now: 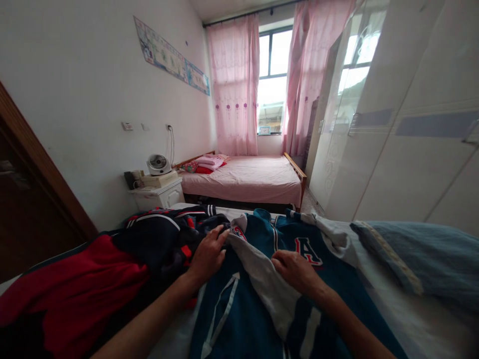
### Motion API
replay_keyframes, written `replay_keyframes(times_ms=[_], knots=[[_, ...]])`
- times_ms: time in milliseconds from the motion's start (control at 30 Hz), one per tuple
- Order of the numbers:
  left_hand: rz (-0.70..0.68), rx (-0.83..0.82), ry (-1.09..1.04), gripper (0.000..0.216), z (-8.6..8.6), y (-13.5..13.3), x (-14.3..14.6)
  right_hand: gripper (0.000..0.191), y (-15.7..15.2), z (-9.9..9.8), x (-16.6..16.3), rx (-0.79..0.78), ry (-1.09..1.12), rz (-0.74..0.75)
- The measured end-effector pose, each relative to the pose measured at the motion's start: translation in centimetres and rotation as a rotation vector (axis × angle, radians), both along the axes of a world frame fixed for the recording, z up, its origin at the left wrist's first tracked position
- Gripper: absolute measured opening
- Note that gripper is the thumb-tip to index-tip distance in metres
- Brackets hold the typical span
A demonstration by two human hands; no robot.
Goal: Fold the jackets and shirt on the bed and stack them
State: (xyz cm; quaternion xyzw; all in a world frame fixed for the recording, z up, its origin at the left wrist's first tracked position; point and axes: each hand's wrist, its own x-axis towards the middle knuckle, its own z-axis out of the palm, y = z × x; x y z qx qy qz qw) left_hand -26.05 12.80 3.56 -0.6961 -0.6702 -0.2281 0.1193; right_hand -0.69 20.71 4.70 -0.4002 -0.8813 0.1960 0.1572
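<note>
A teal jacket (258, 229) with grey sleeves, a zip and a red-edged letter A lies spread on the bed in front of me. One grey sleeve (262, 279) is laid slantwise across its front. My left hand (209, 252) rests at that sleeve's shoulder end, fingers stretched out and slightly apart. With fingers curled closed, my right hand (295, 269) grips the jacket near the zip, beside the sleeve; the gripped fabric is mostly hidden. A white drawstring-like arrow outline (224, 309) shows on the teal cloth below my left hand.
Dark navy and red clothes (90, 279) are heaped at left. A blue-grey pillow (430, 254) lies at right. Beyond stand a pink-covered bed (254, 174), a white bedside cabinet (160, 194) with a small fan (158, 163), and a glossy white wardrobe (392, 164).
</note>
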Motion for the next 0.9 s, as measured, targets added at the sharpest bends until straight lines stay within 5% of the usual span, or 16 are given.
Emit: replay_keyframes(times_ms=[100, 167, 300, 433, 567, 733, 900], knots=[[-0.017, -0.12, 0.022, 0.065, -0.1, 2.2, -0.5, 0.03, -1.6, 0.5, -0.7, -0.051, -0.003, 0.07], [0.001, -0.18, 0.022, 0.049, -0.2, 2.7, -0.7, 0.029, -2.6, 1.1, -1.1, -0.089, 0.037, 0.129], [0.153, -0.218, -0.027, 0.027, -0.2, 1.8, -2.3, 0.03, -4.7, 2.7, -1.6, -0.178, 0.094, 0.268], [0.183, -0.308, -0.078, 0.025, 0.1, 0.3, -4.4, 0.032, -6.5, 3.3, -1.2, -0.185, -0.004, 0.234], [0.221, -0.364, -0.194, 0.02, 1.0, 1.4, -5.2, 0.029, -8.3, 1.9, 0.2, -0.178, -0.142, 0.057], [0.308, -0.346, -0.381, 0.025, 1.5, 6.1, -4.8, 0.019, -9.7, -0.6, 1.0, -0.232, -0.286, -0.028], [0.217, -0.267, -0.538, 0.028, 1.3, 10.2, -3.7, 0.005, -9.9, -1.4, 1.0, -0.083, 0.057, 0.102]])
